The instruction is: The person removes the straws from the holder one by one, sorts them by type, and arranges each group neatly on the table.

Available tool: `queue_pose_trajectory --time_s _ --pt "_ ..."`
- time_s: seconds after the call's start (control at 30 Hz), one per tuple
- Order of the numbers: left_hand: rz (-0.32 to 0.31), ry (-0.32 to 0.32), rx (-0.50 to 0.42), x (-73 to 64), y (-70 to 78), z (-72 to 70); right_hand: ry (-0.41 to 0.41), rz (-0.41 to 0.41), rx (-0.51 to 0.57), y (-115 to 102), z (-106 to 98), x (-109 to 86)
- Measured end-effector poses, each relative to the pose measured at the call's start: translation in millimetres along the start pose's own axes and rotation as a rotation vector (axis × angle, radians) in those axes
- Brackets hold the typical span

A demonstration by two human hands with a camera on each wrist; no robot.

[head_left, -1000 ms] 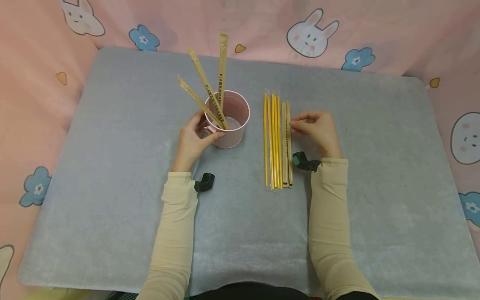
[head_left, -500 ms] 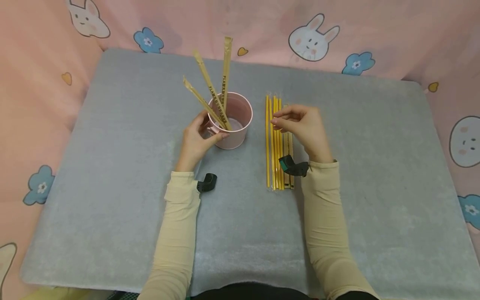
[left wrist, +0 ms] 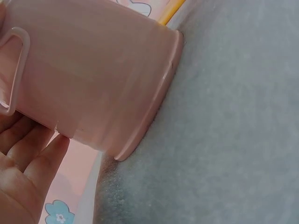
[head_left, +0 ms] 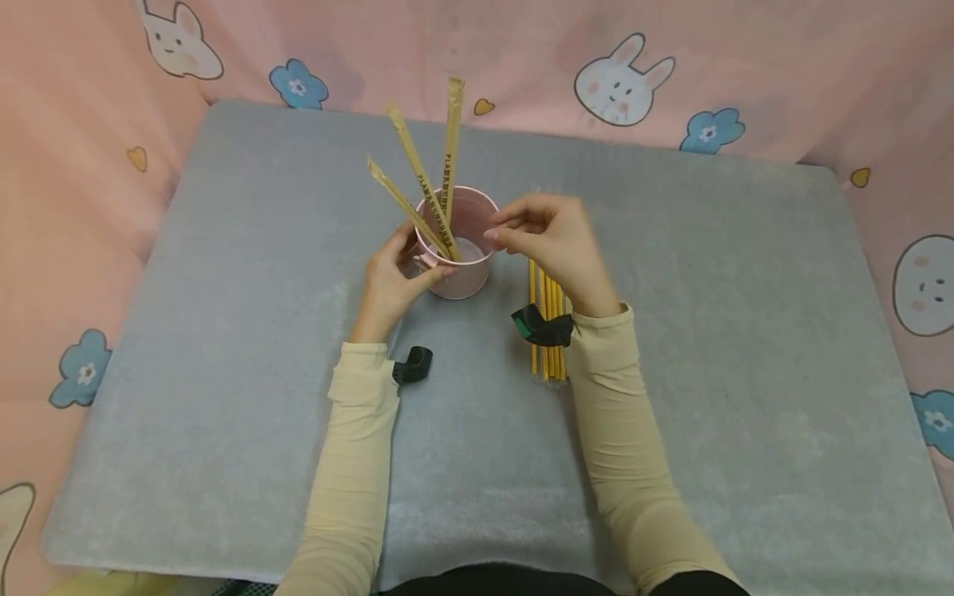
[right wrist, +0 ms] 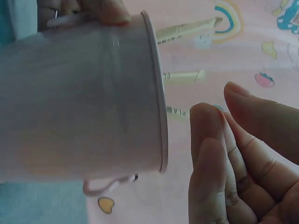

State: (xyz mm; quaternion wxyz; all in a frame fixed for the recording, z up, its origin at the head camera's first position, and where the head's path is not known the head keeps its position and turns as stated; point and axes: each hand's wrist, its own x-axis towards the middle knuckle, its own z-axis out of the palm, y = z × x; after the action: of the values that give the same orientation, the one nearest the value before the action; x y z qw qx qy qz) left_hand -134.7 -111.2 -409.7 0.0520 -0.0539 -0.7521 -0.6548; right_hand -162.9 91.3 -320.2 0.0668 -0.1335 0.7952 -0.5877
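Observation:
A pink metal bucket (head_left: 456,283) with small side handles stands upright on the table. Three paper-wrapped straws (head_left: 411,157) lean out over its far and left rim. My left hand (head_left: 389,290) grips the bucket's left side, thumb near the rim, fingers behind the handle. Beside the right rim is my right hand (head_left: 555,244); in the right wrist view its thumb and loosely bent fingers (right wrist: 209,154) stand apart with nothing between them. Under the right wrist lie several yellow straws (head_left: 547,360) in clear wrap, partly covered. Paper-wrapped straws to their right are hidden by my right hand and arm.
A grey cloth covers the table (head_left: 224,397). Behind and at the sides hangs a pink curtain (head_left: 514,58) printed with rabbits and flowers. A black wrist camera sits on each sleeve, the right camera (head_left: 542,325) over the yellow straws.
My right hand has moved left from the paper-wrapped straws, across the yellow ones, to the bucket's right rim. My left hand still holds the bucket. The head view has shifted slightly.

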Motion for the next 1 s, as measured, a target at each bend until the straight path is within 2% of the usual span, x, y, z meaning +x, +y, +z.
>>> queue_pose_trajectory --time_s 0.3,0.63,0.87,1.0 --pt "0.002 -0.007 -0.005 -0.3 0.8 -0.7 -0.061 -0.049 -0.042 -3.7 24.9 14.3" --pt "0.014 -0.004 -0.017 -0.5 -0.8 -0.5 -0.064 -0.079 -0.115 -9.9 46.7 26.2" --pt "0.023 -0.005 -0.015 -0.9 0.3 -0.6 -0.074 -0.081 -0.269 -9.6 54.8 30.0" --pt "0.020 -0.005 0.003 -1.0 0.2 -1.0 -0.096 -0.093 -0.302 -9.7 57.1 29.4"
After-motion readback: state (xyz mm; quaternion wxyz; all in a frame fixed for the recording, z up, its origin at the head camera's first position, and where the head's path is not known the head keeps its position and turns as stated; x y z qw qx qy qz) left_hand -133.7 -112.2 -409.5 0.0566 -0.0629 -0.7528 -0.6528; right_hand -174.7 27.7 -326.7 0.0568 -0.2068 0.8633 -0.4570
